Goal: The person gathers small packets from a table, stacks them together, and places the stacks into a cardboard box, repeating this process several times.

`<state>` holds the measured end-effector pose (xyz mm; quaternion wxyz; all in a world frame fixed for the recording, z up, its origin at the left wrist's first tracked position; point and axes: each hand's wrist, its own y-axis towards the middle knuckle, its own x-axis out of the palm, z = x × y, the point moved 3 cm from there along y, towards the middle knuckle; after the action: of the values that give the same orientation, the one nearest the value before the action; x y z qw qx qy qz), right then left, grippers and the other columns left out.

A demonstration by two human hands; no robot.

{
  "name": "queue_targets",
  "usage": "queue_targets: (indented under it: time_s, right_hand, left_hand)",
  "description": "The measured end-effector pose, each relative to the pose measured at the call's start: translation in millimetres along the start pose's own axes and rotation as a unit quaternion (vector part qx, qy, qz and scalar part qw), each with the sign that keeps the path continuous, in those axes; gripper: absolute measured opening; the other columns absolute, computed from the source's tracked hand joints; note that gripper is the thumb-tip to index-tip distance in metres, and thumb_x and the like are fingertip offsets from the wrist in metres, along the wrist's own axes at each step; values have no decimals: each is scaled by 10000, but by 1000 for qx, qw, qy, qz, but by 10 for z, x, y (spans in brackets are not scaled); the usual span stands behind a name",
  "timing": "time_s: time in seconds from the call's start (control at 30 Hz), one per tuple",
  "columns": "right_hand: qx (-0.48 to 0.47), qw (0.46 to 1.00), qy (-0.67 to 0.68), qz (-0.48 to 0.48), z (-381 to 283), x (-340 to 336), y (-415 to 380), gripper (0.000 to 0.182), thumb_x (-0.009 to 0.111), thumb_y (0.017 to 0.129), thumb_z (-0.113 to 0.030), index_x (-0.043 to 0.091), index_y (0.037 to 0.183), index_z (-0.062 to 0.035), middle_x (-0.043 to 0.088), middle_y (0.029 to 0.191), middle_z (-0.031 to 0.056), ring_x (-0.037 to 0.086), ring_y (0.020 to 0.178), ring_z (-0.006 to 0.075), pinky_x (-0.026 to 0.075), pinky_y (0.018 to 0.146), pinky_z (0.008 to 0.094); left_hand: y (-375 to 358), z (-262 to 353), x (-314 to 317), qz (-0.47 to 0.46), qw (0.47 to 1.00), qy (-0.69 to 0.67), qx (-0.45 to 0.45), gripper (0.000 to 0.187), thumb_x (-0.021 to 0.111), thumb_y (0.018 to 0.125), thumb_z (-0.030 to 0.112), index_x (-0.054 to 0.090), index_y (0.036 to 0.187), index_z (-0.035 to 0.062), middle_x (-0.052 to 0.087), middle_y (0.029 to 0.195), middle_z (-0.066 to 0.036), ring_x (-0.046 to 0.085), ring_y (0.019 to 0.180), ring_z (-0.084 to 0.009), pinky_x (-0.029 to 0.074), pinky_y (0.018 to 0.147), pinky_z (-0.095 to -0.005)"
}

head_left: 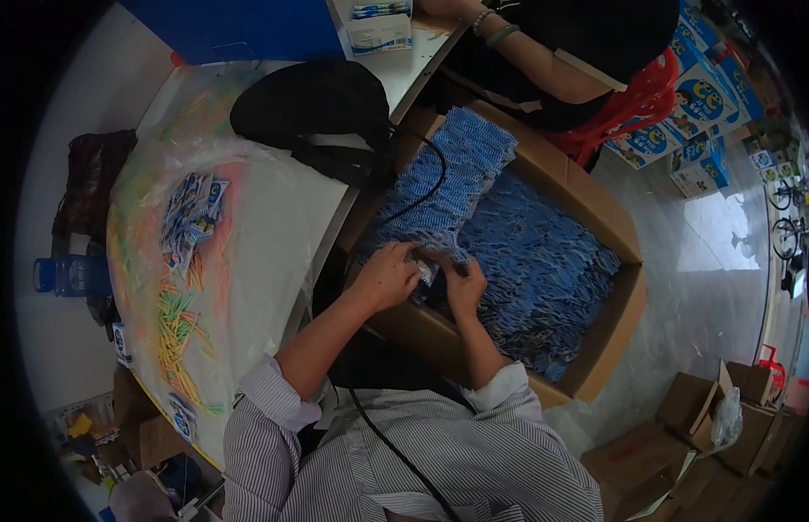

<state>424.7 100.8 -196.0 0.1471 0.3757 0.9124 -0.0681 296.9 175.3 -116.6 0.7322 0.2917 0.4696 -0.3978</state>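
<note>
My left hand (389, 277) is closed at the near end of a long row of blue-and-white packets (452, 165) with zigzag edges. A pale packet edge (424, 274) shows by its fingers. Close beside it, my right hand (465, 285) pinches the end of the same row; its fingertips are partly hidden. The row lies along the left side of a large cardboard box (609, 348). Many loose packets (544, 261) of the same look fill the rest of the box.
On the table at left lie a pile of printed packets (194, 213), loose coloured sticks (180, 335) and a black bag (313, 109). Another person's arm (544, 70) reaches over the table at the top. Printed cartons (700, 100) and a red stool (635, 113) stand at right.
</note>
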Motion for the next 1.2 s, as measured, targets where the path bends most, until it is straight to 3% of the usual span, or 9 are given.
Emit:
queue_targets:
  time_s: [0.07, 0.17, 0.23, 0.53, 0.7, 0.87, 1.03, 1.17, 1.2]
  right_hand:
    - [27, 999, 32, -8, -27, -38, -58, 191, 676, 669, -61, 609, 847, -40, 605, 846, 89, 587, 734, 187, 448, 647, 265]
    - [-69, 998, -1, 2, -190, -139, -141, 203, 650, 674, -31, 603, 871, -45, 601, 855, 96, 587, 780, 218, 449, 688, 287]
    - [-192, 980, -53, 10, -280, -215, -248, 236, 620, 663, 6, 595, 891, -51, 594, 882, 96, 574, 820, 244, 442, 731, 311]
    - [-283, 957, -50, -21, -546, -360, -281, 272, 603, 639, 24, 596, 899, -58, 586, 907, 97, 554, 854, 267, 436, 754, 326]
    - [-288, 956, -56, 5, -615, -447, -272, 253, 608, 650, 2, 598, 896, -59, 586, 909, 98, 552, 850, 260, 439, 749, 328]
    - [-258, 966, -12, 22, -589, -439, -218, 254, 612, 649, 0, 599, 893, -68, 594, 899, 91, 553, 852, 254, 438, 754, 333]
    - [-228, 972, -22, -59, -515, -310, -103, 280, 673, 647, 14, 565, 903, -18, 592, 873, 113, 578, 792, 243, 450, 697, 294]
    - [-190, 978, -13, -89, -470, -165, -23, 314, 618, 629, 29, 569, 924, -65, 583, 894, 97, 553, 819, 278, 434, 723, 330]
    - [-140, 984, 1, -108, -393, -123, -17, 330, 624, 621, 30, 563, 931, -66, 580, 894, 96, 548, 832, 280, 432, 728, 333]
  left_hand:
    - [35, -20, -9, 0, 999, -32, -31, 132, 499, 750, 111, 597, 764, 25, 501, 1059, -125, 469, 965, -286, 401, 811, -380]
    - [126, -26, -48, -74, 992, -54, -85, 180, 485, 742, 81, 562, 888, 12, 485, 1102, -123, 472, 965, -300, 403, 814, -373]
    - [146, -73, -10, -82, 991, -59, -88, 205, 480, 735, 64, 539, 924, 11, 477, 1116, -116, 475, 963, -302, 405, 816, -371]
    - [126, -87, -22, -104, 990, -47, -85, 284, 483, 704, -16, 514, 984, 17, 435, 1185, -112, 467, 1013, -304, 398, 846, -368]
    - [124, -99, -48, -83, 992, -60, -78, 289, 472, 704, -31, 510, 987, 16, 432, 1190, -111, 466, 1015, -315, 402, 840, -376]
    - [134, -99, -36, -75, 990, -72, -95, 400, 457, 711, -39, 455, 1106, 27, 419, 1206, -116, 460, 1027, -316, 392, 860, -378]
    - [140, -114, -55, -89, 988, -82, -98, 443, 462, 714, -26, 415, 1152, 24, 405, 1220, -133, 430, 1079, -307, 368, 899, -368]
    - [116, -136, -28, -84, 984, -103, -120, 465, 478, 711, -8, 392, 1168, 11, 397, 1219, -167, 399, 1122, -312, 348, 928, -365]
    - [103, -150, -2, -85, 984, -103, -121, 465, 478, 711, -8, 392, 1168, 11, 397, 1219, -167, 399, 1122, -312, 348, 928, -365]
